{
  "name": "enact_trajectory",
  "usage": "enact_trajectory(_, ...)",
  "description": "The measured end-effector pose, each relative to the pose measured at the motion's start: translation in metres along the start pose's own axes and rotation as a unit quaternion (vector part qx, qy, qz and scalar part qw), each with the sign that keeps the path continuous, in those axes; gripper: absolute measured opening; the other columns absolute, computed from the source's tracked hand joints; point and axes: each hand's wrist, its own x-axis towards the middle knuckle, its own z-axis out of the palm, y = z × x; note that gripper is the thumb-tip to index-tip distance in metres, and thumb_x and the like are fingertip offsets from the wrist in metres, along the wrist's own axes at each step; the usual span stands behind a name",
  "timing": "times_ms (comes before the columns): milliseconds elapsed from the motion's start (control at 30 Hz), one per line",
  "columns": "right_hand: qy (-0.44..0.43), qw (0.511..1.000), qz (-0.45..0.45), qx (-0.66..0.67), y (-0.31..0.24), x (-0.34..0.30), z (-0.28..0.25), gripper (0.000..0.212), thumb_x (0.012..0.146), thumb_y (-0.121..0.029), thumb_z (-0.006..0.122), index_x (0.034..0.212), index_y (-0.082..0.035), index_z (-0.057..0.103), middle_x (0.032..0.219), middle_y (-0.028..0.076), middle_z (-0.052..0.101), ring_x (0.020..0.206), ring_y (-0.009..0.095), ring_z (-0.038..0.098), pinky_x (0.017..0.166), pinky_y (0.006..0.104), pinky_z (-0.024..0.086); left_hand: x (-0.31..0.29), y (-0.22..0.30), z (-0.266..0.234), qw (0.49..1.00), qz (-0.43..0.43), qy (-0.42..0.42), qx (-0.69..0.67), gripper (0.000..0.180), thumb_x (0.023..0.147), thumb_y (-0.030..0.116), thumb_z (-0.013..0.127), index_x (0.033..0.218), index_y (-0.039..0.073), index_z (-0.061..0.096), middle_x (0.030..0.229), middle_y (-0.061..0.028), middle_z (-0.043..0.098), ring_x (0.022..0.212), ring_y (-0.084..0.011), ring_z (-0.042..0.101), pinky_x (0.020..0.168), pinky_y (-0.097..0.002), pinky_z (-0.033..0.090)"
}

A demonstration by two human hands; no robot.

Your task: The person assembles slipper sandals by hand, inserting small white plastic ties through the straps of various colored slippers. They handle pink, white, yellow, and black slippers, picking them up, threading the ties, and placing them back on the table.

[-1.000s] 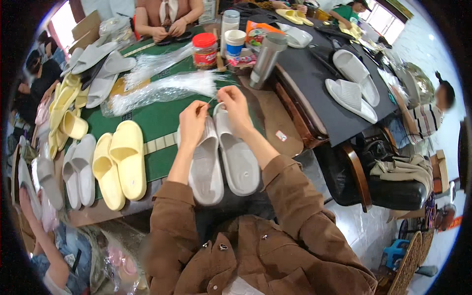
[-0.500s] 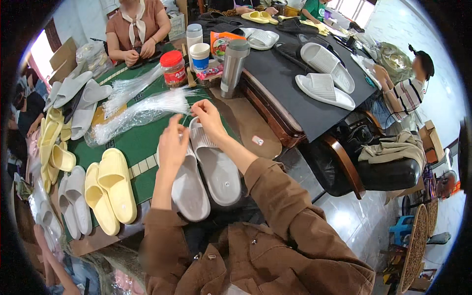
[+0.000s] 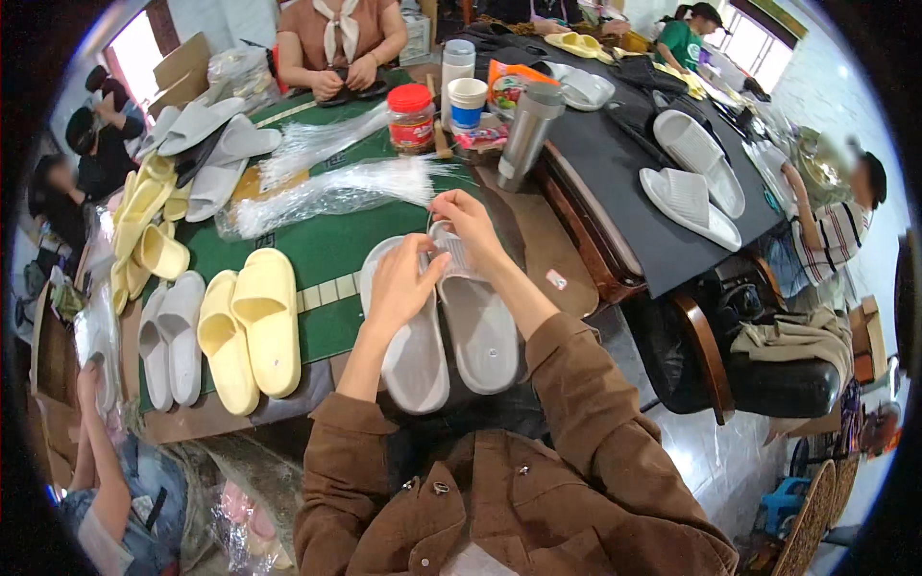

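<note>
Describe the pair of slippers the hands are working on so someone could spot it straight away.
Start at the green mat on the table. At its near right edge lies a grey slipper pair, side by side, under the left hand and right hand. The neighbouring pair is yellow.

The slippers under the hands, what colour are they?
Light grey. The pair of slippers shows best in the head view, lying by a yellow pair.

Single head-worn fisheye, looking steeply down — close over green table (image 3: 317, 250), edges bent
</note>
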Motion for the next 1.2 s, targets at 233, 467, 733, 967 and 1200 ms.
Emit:
enact_trajectory(233, 0.022, 0.999, 0.028, 0.019, -0.005, 0.001, -0.005, 0.009, 0.088, -0.016, 0.058, 0.09, -0.007, 0.058, 0.087, 0.001, 0.062, 0.077, 0.009, 0.058, 0.066, 0.0229, 0.043, 0.024, -0.015, 0.001, 0.988, -0.077, 0.004, -0.137, 0.017, 0.083, 0.004, 0.06, 0.099, -0.002, 0.056, 0.089, -0.013, 0.066, 0.086, -0.0202, 0.064, 0.078, -0.0316, 0.049)
enact_trajectory(467, 0.129, 0.988, 0.009, -0.082, 0.002, 0.005, -0.016, 0.014, 0.086, -0.014, 0.057, 0.097, -0.006, 0.058, 0.093, 0.004, 0.06, 0.086, 0.015, 0.056, 0.071, 0.028, 0.043, 0.045, -0.04, 0.004, 0.99, -0.119, -0.017, -0.075, 0.014, 0.082, 0.002, 0.057, 0.096, -0.002, 0.056, 0.08, -0.014, 0.067, 0.077, -0.0204, 0.067, 0.072, -0.0309, 0.051)
enact_trajectory(733, 0.029, 0.882, -0.191, -0.431, 0.0, -0.009, 0.012, 0.015, 0.083, -0.012, 0.059, 0.095, -0.006, 0.066, 0.092, 0.009, 0.066, 0.089, 0.03, 0.058, 0.083, 0.0396, 0.044, 0.044, -0.027, 0.002, 0.987, -0.127, 0.096, 0.038, 0.013, 0.084, 0.016, 0.056, 0.089, 0.006, 0.063, 0.08, -0.0132, 0.067, 0.077, -0.0346, 0.064, 0.065, -0.0431, 0.049)
enact_trajectory(967, 0.083, 0.948, -0.111, -0.285, 0.002, -0.006, -0.001, 0.016, 0.088, -0.008, 0.053, 0.094, -0.002, 0.066, 0.081, 0.009, 0.067, 0.074, 0.016, 0.063, 0.068, 0.0295, 0.047, 0.043, -0.035, 0.009, 0.992, -0.096, 0.077, -0.016, 0.012, 0.084, 0.014, 0.057, 0.088, 0.004, 0.062, 0.082, -0.015, 0.067, 0.079, -0.0342, 0.064, 0.068, -0.0429, 0.049)
enact_trajectory(1200, 0.095, 0.846, -0.286, -0.44, 0.008, -0.009, 0.004, 0.013, 0.082, -0.008, 0.06, 0.092, -0.006, 0.068, 0.093, 0.012, 0.066, 0.089, 0.03, 0.059, 0.085, 0.0409, 0.041, 0.035, -0.037, 0.009, 0.993, -0.061, 0.096, 0.0, 0.012, 0.084, 0.013, 0.055, 0.086, 0.004, 0.062, 0.08, -0.0149, 0.065, 0.078, -0.0337, 0.063, 0.068, -0.0422, 0.048)
